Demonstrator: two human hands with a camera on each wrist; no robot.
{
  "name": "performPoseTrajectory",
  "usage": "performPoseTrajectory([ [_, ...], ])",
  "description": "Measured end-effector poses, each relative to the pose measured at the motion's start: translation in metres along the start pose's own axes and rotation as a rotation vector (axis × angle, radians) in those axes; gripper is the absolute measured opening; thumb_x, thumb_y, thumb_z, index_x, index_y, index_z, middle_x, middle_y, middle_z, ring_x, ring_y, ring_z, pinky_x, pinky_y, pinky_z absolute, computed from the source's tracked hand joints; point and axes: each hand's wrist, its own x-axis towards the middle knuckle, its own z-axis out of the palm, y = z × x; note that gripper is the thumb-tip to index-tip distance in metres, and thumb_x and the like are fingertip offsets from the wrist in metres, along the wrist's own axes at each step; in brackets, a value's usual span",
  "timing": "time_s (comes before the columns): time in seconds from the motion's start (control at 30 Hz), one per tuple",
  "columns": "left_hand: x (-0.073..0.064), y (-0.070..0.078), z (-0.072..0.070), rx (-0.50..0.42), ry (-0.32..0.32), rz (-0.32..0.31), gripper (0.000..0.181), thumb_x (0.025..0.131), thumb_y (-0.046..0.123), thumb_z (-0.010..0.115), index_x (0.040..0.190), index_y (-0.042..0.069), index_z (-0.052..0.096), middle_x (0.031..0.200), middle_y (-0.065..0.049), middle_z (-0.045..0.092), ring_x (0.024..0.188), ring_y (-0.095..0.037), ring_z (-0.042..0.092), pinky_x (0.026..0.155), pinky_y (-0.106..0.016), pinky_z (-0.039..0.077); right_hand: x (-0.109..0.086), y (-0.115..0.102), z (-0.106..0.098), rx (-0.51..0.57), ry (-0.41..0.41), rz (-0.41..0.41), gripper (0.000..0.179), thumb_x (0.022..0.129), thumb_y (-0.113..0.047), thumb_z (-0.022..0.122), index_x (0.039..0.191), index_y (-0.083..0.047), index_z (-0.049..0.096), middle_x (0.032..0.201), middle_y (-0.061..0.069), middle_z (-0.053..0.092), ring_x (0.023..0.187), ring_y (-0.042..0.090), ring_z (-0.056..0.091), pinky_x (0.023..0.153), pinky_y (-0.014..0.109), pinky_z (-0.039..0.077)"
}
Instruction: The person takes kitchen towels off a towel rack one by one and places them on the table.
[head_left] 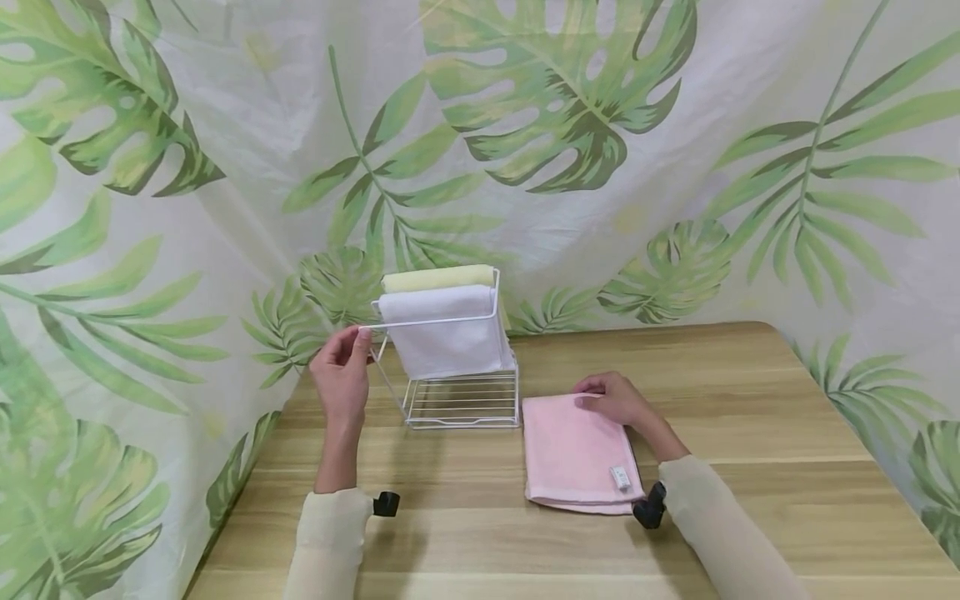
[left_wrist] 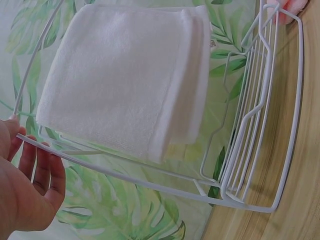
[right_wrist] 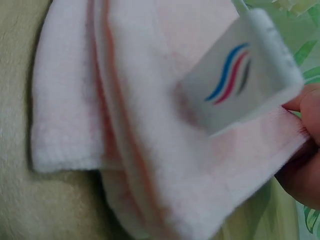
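A white wire rack [head_left: 461, 423] stands on the table with a white towel [head_left: 450, 342] and a pale yellow towel [head_left: 438, 279] draped over its upper bars. My left hand [head_left: 343, 371] pinches the rack's front upper corner between thumb and fingers; the left wrist view shows the fingers [left_wrist: 42, 167] curled under the white wire. To the right of the rack lies a folded pink towel [head_left: 573, 454] with a small white label [head_left: 619, 477]. My right hand [head_left: 618, 400] pinches the pink towel's far right corner, and the right wrist view shows the thumb and fingers on that edge.
The wooden table [head_left: 720, 400] extends to the right and toward me. Behind and to the left hangs a leaf-patterned cloth [head_left: 555, 100], close behind the rack. A black wrist mount [head_left: 649, 505] on the right arm sits close to the pink towel's near corner.
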Motion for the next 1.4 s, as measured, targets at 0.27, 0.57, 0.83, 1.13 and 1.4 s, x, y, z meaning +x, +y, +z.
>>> performPoseTrajectory([
  [0.27, 0.001, 0.001, 0.003, -0.008, -0.002, 0.004, 0.031, 0.1, 0.017, 0.079, 0.112, -0.011, 0.074, 0.083, 0.011, 0.07, 0.072, -0.004, 0.065, 0.067, -0.015, 0.062, 0.007, -0.02, -0.011, -0.081, 0.052, -0.03, 0.018, 0.099, -0.008, 0.075, 0.113, 0.002, 0.078, 0.107, 0.016, 0.081, 0.097, 0.025, 0.074, 0.083, 0.029, 0.06],
  [0.57, 0.001, 0.0, 0.002, -0.015, 0.002, -0.01, 0.029, 0.1, 0.017, 0.079, 0.112, -0.009, 0.074, 0.085, 0.011, 0.072, 0.073, -0.006, 0.067, 0.068, -0.016, 0.062, 0.019, -0.092, -0.03, -0.08, 0.106, -0.131, 0.026, 0.102, -0.019, 0.074, 0.124, -0.005, 0.077, 0.12, 0.016, 0.079, 0.112, 0.034, 0.075, 0.094, 0.047, 0.065],
  [0.83, 0.001, 0.001, 0.001, -0.013, 0.006, -0.012, 0.03, 0.1, 0.017, 0.079, 0.112, -0.009, 0.074, 0.084, 0.011, 0.072, 0.073, -0.006, 0.066, 0.068, -0.018, 0.063, 0.032, -0.156, -0.036, -0.052, 0.133, -0.252, 0.034, 0.102, -0.019, 0.076, 0.131, -0.003, 0.073, 0.131, 0.018, 0.076, 0.123, 0.035, 0.072, 0.103, 0.048, 0.064],
  [1.13, 0.0, 0.002, 0.001, -0.009, 0.006, -0.002, 0.03, 0.1, 0.017, 0.079, 0.112, -0.011, 0.074, 0.084, 0.012, 0.071, 0.073, -0.002, 0.066, 0.068, -0.018, 0.063, 0.043, -0.208, -0.038, -0.033, 0.189, -0.376, 0.039, 0.1, -0.017, 0.078, 0.136, -0.004, 0.071, 0.136, 0.014, 0.075, 0.129, 0.034, 0.07, 0.105, 0.048, 0.062],
  [1.4, 0.0, 0.0, 0.001, -0.029, 0.0, -0.004, 0.029, 0.1, 0.014, 0.078, 0.113, -0.011, 0.074, 0.084, 0.011, 0.072, 0.073, -0.004, 0.066, 0.068, -0.016, 0.062, 0.051, -0.227, -0.032, 0.037, 0.205, -0.443, 0.041, 0.098, -0.016, 0.08, 0.137, -0.003, 0.071, 0.137, 0.018, 0.073, 0.131, 0.037, 0.068, 0.109, 0.053, 0.06],
])
